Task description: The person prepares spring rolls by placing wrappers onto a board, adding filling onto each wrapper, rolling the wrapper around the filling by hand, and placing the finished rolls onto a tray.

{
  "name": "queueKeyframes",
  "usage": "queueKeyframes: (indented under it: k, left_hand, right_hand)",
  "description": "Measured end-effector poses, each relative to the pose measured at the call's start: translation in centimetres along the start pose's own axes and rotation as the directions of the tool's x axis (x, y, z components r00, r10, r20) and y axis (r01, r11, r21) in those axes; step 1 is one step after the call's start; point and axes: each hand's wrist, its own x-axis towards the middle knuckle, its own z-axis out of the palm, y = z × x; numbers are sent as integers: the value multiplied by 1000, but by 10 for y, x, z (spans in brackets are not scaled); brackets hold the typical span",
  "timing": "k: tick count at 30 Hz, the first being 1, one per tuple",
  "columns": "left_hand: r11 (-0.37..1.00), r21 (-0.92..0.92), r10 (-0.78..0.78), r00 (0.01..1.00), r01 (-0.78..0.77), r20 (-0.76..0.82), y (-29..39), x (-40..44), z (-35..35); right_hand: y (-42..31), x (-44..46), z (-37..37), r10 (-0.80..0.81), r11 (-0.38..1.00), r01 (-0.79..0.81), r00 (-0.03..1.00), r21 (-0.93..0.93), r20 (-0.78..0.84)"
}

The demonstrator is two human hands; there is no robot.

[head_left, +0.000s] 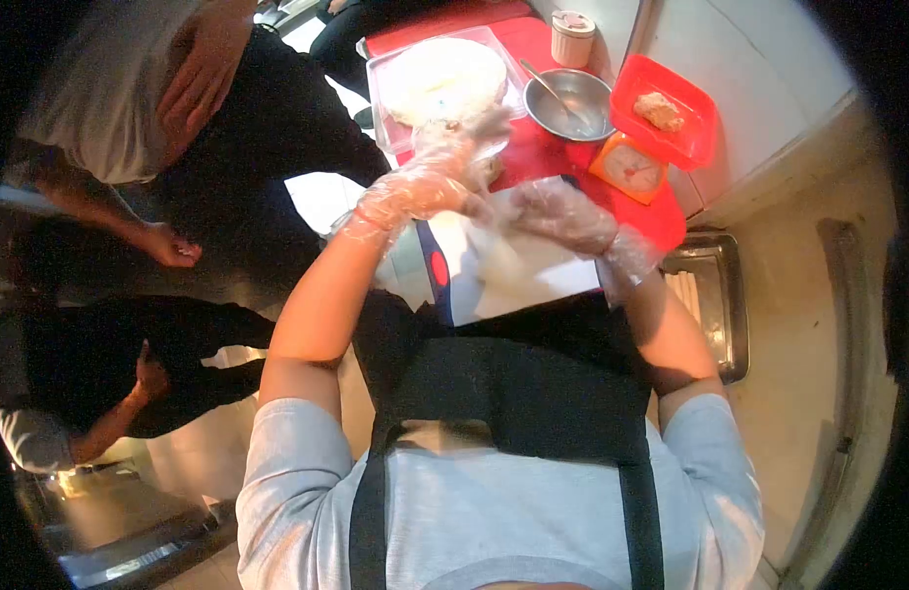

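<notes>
My left hand point(439, 175), in a clear plastic glove, reaches forward with its fingers apart and somewhat blurred. It is near the front edge of a clear plastic tray point(374, 84) that holds a large pale mass like dough point(444, 79). My right hand point(562, 216), also in a clear glove, has its fingers stretched toward the left one and appears to hold nothing. Both hands are over a white board or sheet point(572, 277) with a dark blue edge and a red dot. A pale blurred patch point(503, 258) shows on it; I cannot tell what it is.
On the red table point(651, 221) are a metal bowl point(572, 106) with a spoon, an orange scale point(631, 169) under a red tray point(700, 123) of brownish food, and a lidded canister point(572, 41). A metal pan point(734, 305) lies at right. Other people point(179, 226) stand at left.
</notes>
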Motion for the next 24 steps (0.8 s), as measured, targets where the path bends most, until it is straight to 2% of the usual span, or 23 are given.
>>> queueKeyframes:
  k: [1,3,4,5,6,8,9,10,13,14,17,18,21,22,24]
  left_hand:
    - [992,128,6,1000,-8,21,1,-3,0]
    - [926,376,18,998,-40,62,4,-8,1]
    - [944,307,-139,989,118,49,12,-13,-3]
    - [932,235,-294,955,275,49,17,-19,-5]
    - [972,64,-210,962,224,-172,2,-32,0]
    - [955,-99,-293,936,278,-196,6,-36,-7]
    - [936,-181,-335,920,301,-203,8,-38,-9]
    - [951,-185,-290,920,248,-262,10,-43,-7]
    - [981,-172,-152,888,84,-433,10,-54,0]
    - [993,-82,-113,865,84,-489,14,-58,3]
    - [978,-104,-208,802,181,-559,25,-72,17]
    - [985,-40,-160,797,168,-582,10,-75,20]
    - [976,-172,-208,784,131,-585,20,-88,26]
    - [947,-314,-237,801,64,-550,19,-92,25]
    - [924,-377,-263,813,58,-520,13,-93,26]
  right_hand:
    - [-19,1,-1,-39,999,40,998,-18,42]
    - [-36,-2,-8,-101,995,101,983,-8,-151]
    - [-65,-7,-21,-103,972,78,990,-223,-100]
    - [-71,-11,-29,-116,954,77,986,-291,-118]
    - [-74,-16,-38,-133,930,76,982,-359,-137]
    - [-88,-28,-43,-63,914,-23,979,-406,-196]
    - [-96,-33,-43,28,916,-119,971,-383,-236]
    - [-100,-37,-43,118,910,-215,954,-355,-275]
    - [-72,-39,-56,-40,924,-107,928,-367,-370]
    - [-64,-38,-61,-17,903,-141,933,-406,-361]
    - [-50,-45,-55,12,996,-43,933,-78,-360]
    - [-48,-49,-52,-1,998,-20,922,-51,-388]
    - [-61,-54,-38,-72,997,74,888,-13,-454]
    - [-65,-55,-36,-119,992,122,878,-23,-464]
    - [-63,-53,-39,-164,986,157,863,-54,-478]
